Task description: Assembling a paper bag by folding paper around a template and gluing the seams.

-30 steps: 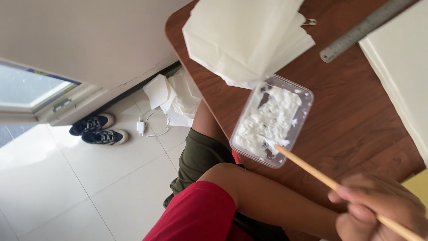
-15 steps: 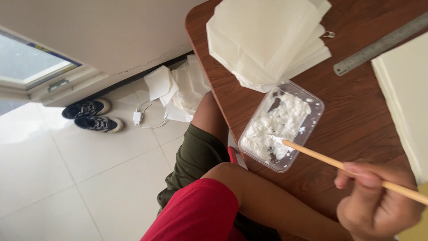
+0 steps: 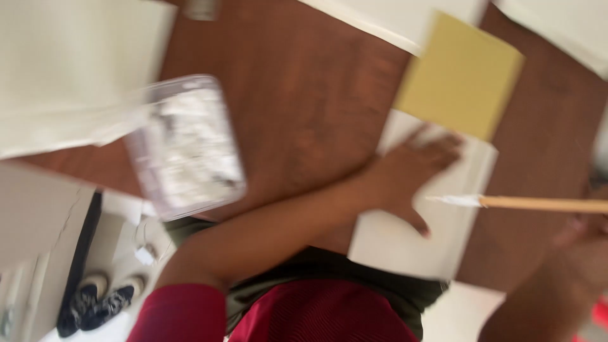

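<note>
Nearest to us, our right hand (image 3: 586, 253) came in at the lower right, blurred, with its fingers wrapped around a thin wooden stick (image 3: 544, 204); the stick's tip (image 3: 457, 201) carried a white dab and hung just over the white sheet (image 3: 405, 244). Our left hand (image 3: 411, 168) lay flat on that sheet with fingers spread, pinning it to the table and holding nothing. We judged the step to be carrying white paste to the paper, loaded and about to be laid down. The next move seemed to call for lowering the tip gently onto the sheet while the flat hand kept the paper from sliding.

Farther out, a yellow card (image 3: 462, 76) overlapped the sheet's far edge. To the left, the clear plastic tray (image 3: 187, 149) of white paste sat near the table's edge, well apart from the stick. Beyond it lay a pale stack of paper (image 3: 69, 69).

The table (image 3: 304, 95) was dark reddish-brown wood. Below its edge we saw a light tiled floor with dark shoes (image 3: 95, 307) by the wall.
</note>
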